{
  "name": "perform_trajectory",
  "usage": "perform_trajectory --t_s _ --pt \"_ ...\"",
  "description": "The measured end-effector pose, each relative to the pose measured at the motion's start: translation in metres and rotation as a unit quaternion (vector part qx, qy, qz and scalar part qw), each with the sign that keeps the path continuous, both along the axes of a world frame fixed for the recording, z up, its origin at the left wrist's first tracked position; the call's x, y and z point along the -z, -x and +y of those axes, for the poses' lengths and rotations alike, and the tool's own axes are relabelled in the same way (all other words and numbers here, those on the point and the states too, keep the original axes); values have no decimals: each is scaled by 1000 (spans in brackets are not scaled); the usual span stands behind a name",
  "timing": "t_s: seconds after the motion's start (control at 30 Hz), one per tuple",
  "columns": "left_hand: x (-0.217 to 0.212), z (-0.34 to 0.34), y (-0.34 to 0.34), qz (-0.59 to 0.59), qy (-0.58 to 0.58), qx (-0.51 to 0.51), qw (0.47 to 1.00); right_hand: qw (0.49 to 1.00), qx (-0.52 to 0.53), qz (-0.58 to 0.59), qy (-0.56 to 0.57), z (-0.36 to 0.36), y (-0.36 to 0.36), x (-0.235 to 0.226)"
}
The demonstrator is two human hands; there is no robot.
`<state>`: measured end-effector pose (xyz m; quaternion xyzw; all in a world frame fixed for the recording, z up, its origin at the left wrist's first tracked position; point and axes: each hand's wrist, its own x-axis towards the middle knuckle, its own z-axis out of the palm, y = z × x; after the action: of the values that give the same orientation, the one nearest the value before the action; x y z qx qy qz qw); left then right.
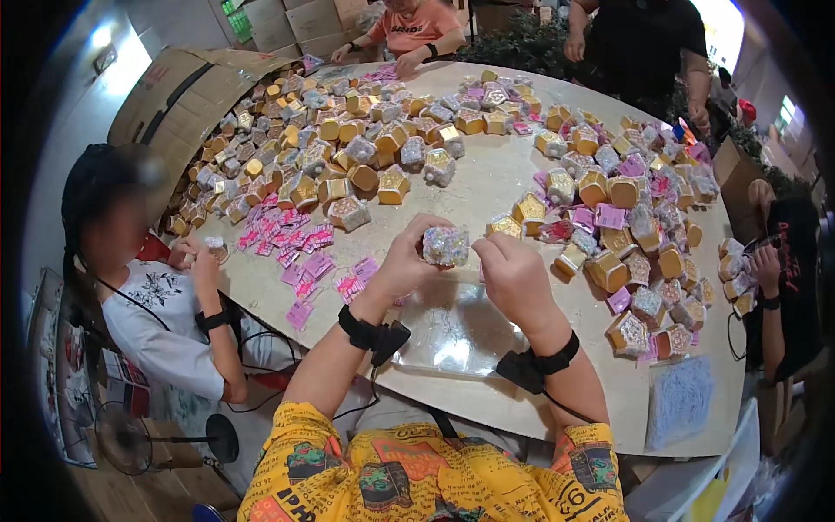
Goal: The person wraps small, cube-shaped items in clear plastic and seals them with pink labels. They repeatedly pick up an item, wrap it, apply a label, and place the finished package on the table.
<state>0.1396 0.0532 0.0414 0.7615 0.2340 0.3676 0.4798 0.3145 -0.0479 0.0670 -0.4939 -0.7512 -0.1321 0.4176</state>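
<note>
Over the near part of the table, my left hand [402, 265] grips a small ornament [446, 246] coated in silvery, multicoloured glitter. Beside it on the right, my right hand [515, 274] is closed in a pinch, thumb and forefinger close to the ornament's edge. What those fingers hold, if anything, is too small to make out. Below both hands lies a shiny clear plastic sheet [461, 335]. Pink printed cards [304, 274] are scattered to the left of my left hand. Gold house-shaped ornaments [528, 213] with glittery sides lie just beyond my right hand.
A large heap of gold and glittery ornaments [330, 130] covers the far left of the table; another pile [639, 235] mixed with pink cards lies right. Pale blue strings [681, 400] lie at the near right edge. Several people sit or stand around. A cardboard sheet [165, 113] borders the far left.
</note>
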Motion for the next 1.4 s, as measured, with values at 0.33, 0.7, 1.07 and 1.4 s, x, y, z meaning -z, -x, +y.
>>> perform_trajectory --t_s 0.33,0.7,1.07,1.4 --pt "-7 -5 0 -8 -12 -5 1000 999 16 -46 -8 -2 2 -3" --pt "-27 -15 0 108 -245 -105 958 983 78 -164 -4 -8 4 -8" --pt "-24 -14 5 124 -194 -93 969 992 50 -112 5 -4 2 -4" --pt "-24 -13 6 127 -227 -96 961 997 32 -67 5 -4 1 -2"
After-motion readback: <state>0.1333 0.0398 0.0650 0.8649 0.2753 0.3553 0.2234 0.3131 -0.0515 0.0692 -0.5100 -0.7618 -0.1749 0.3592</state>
